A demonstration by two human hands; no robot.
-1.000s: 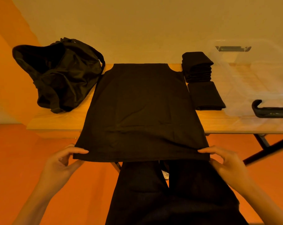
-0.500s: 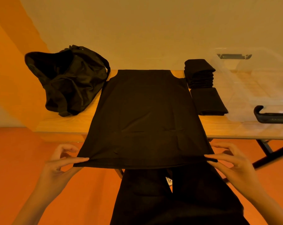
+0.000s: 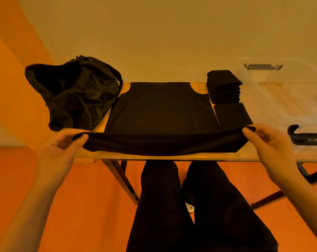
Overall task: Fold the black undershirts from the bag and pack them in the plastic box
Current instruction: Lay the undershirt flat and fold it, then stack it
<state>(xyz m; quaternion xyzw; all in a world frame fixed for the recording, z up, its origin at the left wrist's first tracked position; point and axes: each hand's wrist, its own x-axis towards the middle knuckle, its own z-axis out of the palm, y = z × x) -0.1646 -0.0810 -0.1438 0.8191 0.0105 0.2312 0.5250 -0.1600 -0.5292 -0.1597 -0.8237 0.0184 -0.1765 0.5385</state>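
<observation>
Lifting the hem off its overhang and up over the bench [image 3: 172,157], a person begins the first fold of a black undershirt [image 3: 159,110], which a second earlier hung flat past the near edge. Largest to smallest: bench, then clear box [image 3: 281,99] at right, bag [image 3: 75,93] at left, undershirt spread between them, matte and smooth, straps at the far edge; a folded stack [image 3: 224,86] waits unpacked. Left hand [image 3: 59,148] and right hand [image 3: 268,142] each pinch a hem corner
</observation>
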